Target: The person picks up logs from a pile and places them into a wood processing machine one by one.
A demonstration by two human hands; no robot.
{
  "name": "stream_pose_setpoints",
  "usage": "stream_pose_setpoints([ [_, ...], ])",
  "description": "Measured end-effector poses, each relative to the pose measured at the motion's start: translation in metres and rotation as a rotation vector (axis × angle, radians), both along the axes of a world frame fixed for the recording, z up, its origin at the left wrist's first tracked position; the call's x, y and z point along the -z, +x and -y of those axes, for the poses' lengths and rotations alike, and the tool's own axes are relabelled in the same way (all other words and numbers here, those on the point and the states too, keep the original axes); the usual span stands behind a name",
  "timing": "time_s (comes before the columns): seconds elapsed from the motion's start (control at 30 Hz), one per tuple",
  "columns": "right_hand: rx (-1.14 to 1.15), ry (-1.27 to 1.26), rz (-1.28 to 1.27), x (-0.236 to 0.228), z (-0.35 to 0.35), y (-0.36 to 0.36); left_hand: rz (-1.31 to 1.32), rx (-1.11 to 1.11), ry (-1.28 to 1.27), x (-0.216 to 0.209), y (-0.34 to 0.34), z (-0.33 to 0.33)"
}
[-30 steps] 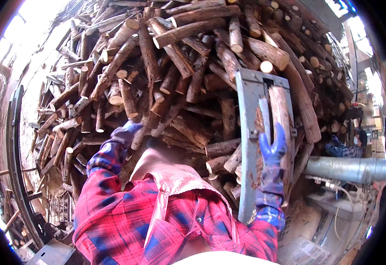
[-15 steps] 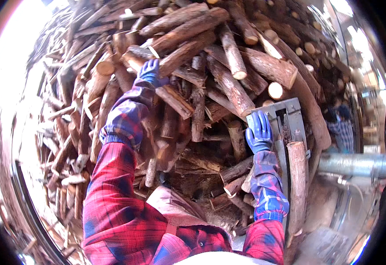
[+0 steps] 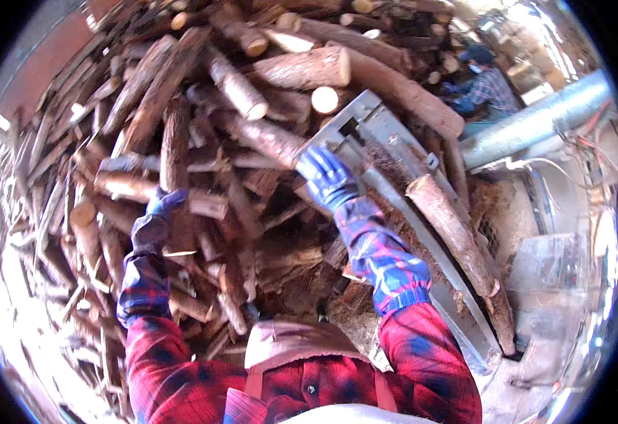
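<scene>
L hand [image 3: 158,213] is placed by a split log [image 3: 125,186], left of centre in frame; its grip can't be told, fingers being partly hidden. R hand [image 3: 328,180] is held wide, fingers near-straight, over top corner of grey metal trough [image 3: 387,124]. Split log's best drawn lengthwise, w/ rough-barked dark log [image 3: 175,138] just above it minded; sawn ends [image 3: 324,100] are pale, roundish.
</scene>
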State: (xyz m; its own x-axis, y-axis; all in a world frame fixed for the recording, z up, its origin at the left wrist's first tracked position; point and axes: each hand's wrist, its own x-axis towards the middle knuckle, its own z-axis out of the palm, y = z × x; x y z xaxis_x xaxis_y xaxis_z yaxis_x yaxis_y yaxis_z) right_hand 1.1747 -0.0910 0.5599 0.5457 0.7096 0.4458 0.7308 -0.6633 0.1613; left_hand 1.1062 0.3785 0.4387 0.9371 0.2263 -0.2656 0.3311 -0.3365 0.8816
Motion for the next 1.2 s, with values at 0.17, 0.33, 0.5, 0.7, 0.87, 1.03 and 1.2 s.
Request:
stream_pose_setpoints([
  [0.17,0.045,-0.027,0.088,0.043,0.058,-0.001,-0.094,-0.128,-0.915,-0.064,-0.124,0.153],
  [0.33,0.022,0.363,-0.424,-0.011,-0.023,-0.109,0.045,-0.386,-0.893,-0.012,-0.270,0.198],
  [0.5,0.025,0.756,-1.575,0.056,0.033,-0.298,0.020,-0.315,-0.856,-0.051,-0.302,0.332],
  [0.7,-0.357,1.346,-1.408,-0.025,0.109,-0.292,0.465,-0.165,-0.494,-0.171,-0.256,0.440],
  [0.87,-0.397,1.172,-1.063,-0.176,0.176,-0.215,0.730,0.161,-0.421,-0.283,-0.222,0.474],
  [1.03,0.054,0.530,-0.471,-0.179,0.277,-0.079,0.573,0.074,-0.561,-0.252,-0.214,0.468],
  [1.2,0.354,0.012,-0.434,-0.071,0.341,-0.060,0.278,-0.294,-0.318,-0.138,-0.291,0.401],
])
